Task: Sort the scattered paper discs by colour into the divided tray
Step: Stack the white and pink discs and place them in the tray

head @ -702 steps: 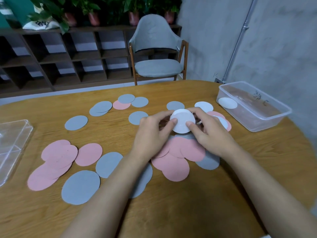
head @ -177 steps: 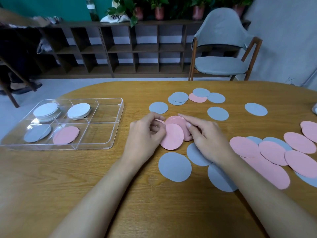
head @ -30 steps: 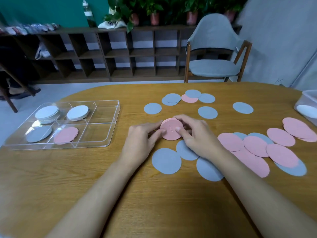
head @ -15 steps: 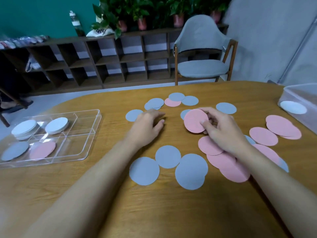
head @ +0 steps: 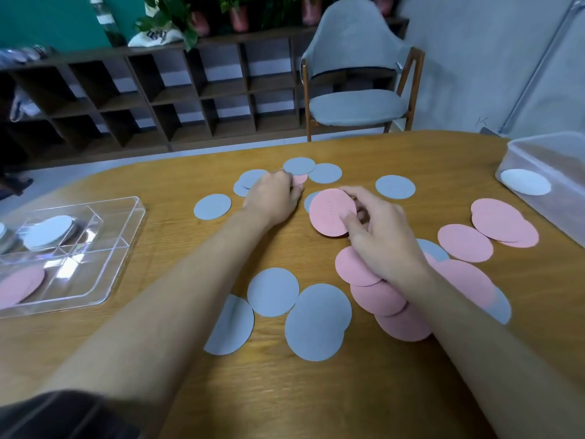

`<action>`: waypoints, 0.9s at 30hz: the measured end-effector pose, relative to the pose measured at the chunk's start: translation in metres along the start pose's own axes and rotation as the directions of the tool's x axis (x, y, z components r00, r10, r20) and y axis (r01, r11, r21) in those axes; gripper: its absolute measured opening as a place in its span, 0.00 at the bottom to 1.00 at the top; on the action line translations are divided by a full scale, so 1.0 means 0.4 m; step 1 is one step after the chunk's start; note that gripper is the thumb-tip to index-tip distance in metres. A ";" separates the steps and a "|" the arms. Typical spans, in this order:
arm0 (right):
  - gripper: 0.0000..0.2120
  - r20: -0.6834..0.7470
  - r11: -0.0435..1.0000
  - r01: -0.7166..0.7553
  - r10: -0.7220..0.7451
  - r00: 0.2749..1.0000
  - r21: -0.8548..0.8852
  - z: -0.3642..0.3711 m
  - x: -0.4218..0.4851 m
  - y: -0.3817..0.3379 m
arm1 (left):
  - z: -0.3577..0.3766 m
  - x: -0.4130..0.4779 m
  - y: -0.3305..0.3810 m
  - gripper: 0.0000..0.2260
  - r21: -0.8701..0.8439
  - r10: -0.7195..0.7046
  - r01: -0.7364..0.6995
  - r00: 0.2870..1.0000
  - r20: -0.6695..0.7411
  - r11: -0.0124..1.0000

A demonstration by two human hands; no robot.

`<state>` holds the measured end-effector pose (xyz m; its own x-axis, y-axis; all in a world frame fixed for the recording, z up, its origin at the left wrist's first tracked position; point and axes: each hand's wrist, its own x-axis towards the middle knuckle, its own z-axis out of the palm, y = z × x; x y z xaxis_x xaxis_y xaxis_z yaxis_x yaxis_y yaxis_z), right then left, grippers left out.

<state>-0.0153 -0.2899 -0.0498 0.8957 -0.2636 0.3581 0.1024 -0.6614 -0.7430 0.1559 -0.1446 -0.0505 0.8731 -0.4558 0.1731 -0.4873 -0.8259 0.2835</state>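
My right hand point(head: 378, 236) holds a small stack of pink discs point(head: 330, 212) tilted up above the table's middle. My left hand point(head: 272, 198) reaches to the far cluster, fingertips on a small pink disc point(head: 299, 179) lying among grey-blue discs point(head: 299, 165). The clear divided tray point(head: 126, 223) sits at the left; it holds a whitish stack point(head: 47, 232) in a far compartment and a pink disc point(head: 19, 285) in a near one. More pink discs point(head: 503, 223) and grey-blue discs point(head: 316, 321) lie scattered over the wooden table.
A clear plastic tub point(head: 554, 153) with one white disc point(head: 525, 182) inside stands at the right edge. A grey chair point(head: 354, 103) and a dark shelf unit point(head: 158, 90) stand beyond the table's far edge.
My left hand has let go of the pink stack and moved out to the far cluster. My right hand keeps the stack and has lifted it to the right. The view has swung right.
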 end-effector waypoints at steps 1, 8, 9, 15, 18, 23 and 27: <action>0.17 -0.004 1.000 0.000 0.000 1.000 0.007 -0.001 0.000 -0.002 | 0.006 -0.001 0.001 0.15 0.012 -0.012 0.012 1.000 -0.027 1.000; 0.16 -0.047 0.999 -0.022 0.024 0.999 0.045 -0.012 0.004 -0.001 | -0.011 -0.057 -0.023 0.19 0.203 0.165 -0.145 0.982 -0.088 0.968; 0.16 -0.045 0.999 -0.028 0.030 0.999 0.047 -0.012 0.003 -0.003 | -0.017 -0.074 -0.027 0.20 0.245 0.219 -0.193 0.972 -0.086 0.950; 0.16 -0.046 0.998 -0.044 0.046 0.998 0.048 -0.013 -0.005 -0.014 | -0.059 -0.199 -0.051 0.22 0.275 0.440 -0.382 0.877 -0.194 0.882; 0.16 -0.049 0.997 -0.043 0.046 0.998 0.057 -0.012 -0.008 -0.017 | -0.083 -0.254 -0.049 0.15 0.035 0.311 -0.315 0.904 -0.294 0.948; 0.16 -0.018 1.000 -0.024 0.024 1.000 0.018 -0.006 -0.011 -0.021 | -0.106 -0.323 -0.005 0.09 -0.533 -0.078 -0.087 0.957 -0.279 0.841; 0.17 0.039 1.000 -0.018 0.018 0.999 -0.003 -0.003 -0.016 -0.028 | -0.094 -0.334 0.028 0.09 -0.689 -0.153 -0.008 0.973 -0.171 0.725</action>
<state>-0.0228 -0.2816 -0.0432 0.9137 -0.2477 0.3221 0.0852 -0.6583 -0.7479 0.0332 -0.0806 -0.0352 0.9218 -0.2608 0.2869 -0.3695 -0.3667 0.8538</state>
